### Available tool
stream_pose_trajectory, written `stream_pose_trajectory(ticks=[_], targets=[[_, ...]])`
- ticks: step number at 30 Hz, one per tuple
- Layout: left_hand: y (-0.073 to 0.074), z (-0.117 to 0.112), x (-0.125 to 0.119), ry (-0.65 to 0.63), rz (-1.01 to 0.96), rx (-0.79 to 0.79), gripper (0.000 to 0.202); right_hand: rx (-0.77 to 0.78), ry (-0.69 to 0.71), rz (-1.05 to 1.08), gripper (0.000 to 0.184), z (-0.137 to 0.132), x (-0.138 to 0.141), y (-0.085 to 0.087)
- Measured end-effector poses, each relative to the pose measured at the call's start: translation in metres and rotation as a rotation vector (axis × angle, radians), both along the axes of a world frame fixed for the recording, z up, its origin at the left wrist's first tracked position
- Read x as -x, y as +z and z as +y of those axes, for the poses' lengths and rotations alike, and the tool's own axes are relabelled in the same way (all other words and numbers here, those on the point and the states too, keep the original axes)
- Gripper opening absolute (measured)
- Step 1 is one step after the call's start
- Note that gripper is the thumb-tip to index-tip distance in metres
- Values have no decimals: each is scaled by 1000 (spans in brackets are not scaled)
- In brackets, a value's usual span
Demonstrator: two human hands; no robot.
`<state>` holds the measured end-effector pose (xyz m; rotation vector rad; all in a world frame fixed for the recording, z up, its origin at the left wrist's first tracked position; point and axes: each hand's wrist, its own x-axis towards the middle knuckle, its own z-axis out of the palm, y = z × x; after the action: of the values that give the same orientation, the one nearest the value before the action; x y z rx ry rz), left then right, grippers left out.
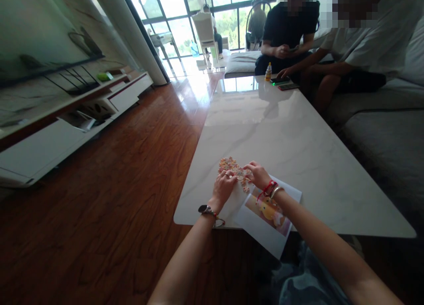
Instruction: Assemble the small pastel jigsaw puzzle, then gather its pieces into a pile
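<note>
A heap of small pinkish puzzle pieces (232, 166) lies on the white marble table (281, 133) near its front left corner. My left hand (223, 186), with a watch on the wrist, rests on the heap's near edge with fingers curled over the pieces. My right hand (257, 174), with red and metal bracelets, pinches at pieces on the heap's right side. What the fingertips hold is too small to make out. A printed picture sheet (268, 216) lies under my right wrist and overhangs the table's front edge.
Two people sit on a grey sofa (380, 133) at the far right, their hands by phones (281, 80) and a small yellow bottle (268, 72). A low white TV cabinet (66, 128) lines the left wall. Wooden floor (115, 186) runs between.
</note>
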<state>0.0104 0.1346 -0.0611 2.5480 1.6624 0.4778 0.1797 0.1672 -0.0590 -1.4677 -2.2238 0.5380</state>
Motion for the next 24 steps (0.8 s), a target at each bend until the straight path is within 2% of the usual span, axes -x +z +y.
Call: stream_pose_trajectory(ticks=[3,5,9,11,15,20,24], targets=[[1,2,4,56,-145,-17,18,54,91,-111,20,8,12,3],[2,2,5,140,-302,13,19,63,126,-172,16,11,22,2],[4,-5,7,295,-541,218,18,54,122,-225,19,9,34,-2],[3,-9,7,303,-500,288,15,46,120,-238,20,7,35,-2],[-2,-13,7,295,-381,277,7,33,97,-216,26,7,30,2],[-10,-12,12,316,-525,365,16,60,64,-140,22,8,19,0],[-12,-16,16,332,-503,267,18,80,46,-130,13,8,15,-4]])
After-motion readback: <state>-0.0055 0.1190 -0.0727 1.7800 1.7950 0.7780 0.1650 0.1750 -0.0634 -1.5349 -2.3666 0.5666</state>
